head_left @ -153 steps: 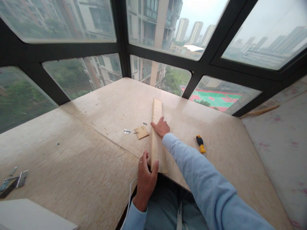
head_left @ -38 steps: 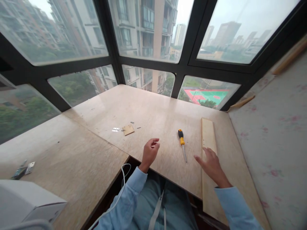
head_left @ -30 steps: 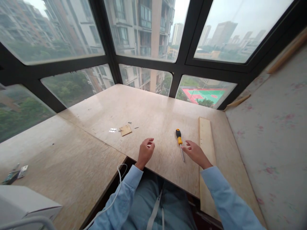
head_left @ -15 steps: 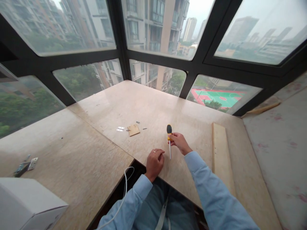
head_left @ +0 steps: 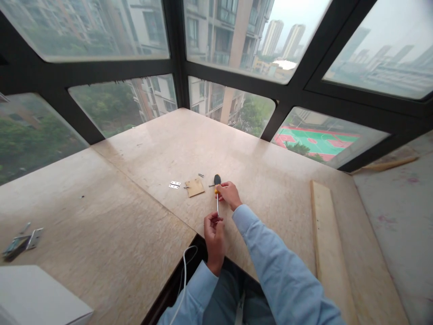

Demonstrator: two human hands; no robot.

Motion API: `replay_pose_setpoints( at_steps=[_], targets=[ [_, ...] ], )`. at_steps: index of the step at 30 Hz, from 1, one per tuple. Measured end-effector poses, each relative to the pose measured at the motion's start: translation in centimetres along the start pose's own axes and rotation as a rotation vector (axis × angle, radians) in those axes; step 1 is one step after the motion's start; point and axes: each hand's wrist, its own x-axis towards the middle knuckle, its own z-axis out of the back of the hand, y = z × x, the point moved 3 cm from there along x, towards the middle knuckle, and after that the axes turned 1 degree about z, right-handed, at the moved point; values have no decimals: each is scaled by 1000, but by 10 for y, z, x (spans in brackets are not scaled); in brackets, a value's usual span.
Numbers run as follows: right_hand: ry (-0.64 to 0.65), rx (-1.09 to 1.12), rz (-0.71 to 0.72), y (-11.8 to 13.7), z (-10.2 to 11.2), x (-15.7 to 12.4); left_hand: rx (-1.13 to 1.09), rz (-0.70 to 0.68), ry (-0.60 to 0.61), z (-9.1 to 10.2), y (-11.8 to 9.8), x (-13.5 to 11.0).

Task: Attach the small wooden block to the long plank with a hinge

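Observation:
My right hand (head_left: 230, 195) grips a screwdriver (head_left: 217, 180) by its yellow and black handle, with the metal shaft pointing down toward me. At the shaft's lower end, my left hand (head_left: 214, 235) closes its fingertips around the tip. Just left of the handle lies a small wooden square (head_left: 195, 188), with a screw (head_left: 186, 187) at its left edge. Two silver hinge plates (head_left: 174, 184) rest beside it. Behind the square are small screws (head_left: 200, 175), and another thin screw (head_left: 211, 185) lies close to the screwdriver handle.
A long wooden board (head_left: 324, 225) lies on the tabletop (head_left: 135, 216) to the right. On the left are a white box (head_left: 37, 293) and a pile of metal hardware (head_left: 23, 243). A white cable (head_left: 185, 271) hangs by my left sleeve. Windows enclose the far side.
The screwdriver has moved left in my right hand, closer to the wooden square. My left hand has turned and brought its fingertips to the screwdriver's tip. The view has shifted slightly.

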Motion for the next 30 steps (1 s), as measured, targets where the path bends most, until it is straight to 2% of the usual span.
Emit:
replay_pose_setpoints(
  at_steps=[4,6,10,14,18,22,26,30],
  targets=[
    [-34,36,-11,0,10,3,-80,215,80,4,-1,13],
    [-27,93,-19,2,16,1,-106,272,119,5,-3,16],
    [55,256,-48,7,30,-11,-100,289,228,2,-7,16],
    [95,421,-40,10,64,-34,-44,240,276,0,-8,12],
    [141,659,56,16,118,-71,54,164,340,-1,-11,10],
    [137,612,130,19,179,-117,147,88,379,-3,-15,6],
    [-36,442,131,2,248,-152,267,39,416,-7,-12,1],
    [-277,133,122,-31,324,-174,435,-72,455,-9,-6,-2]
  ],
)
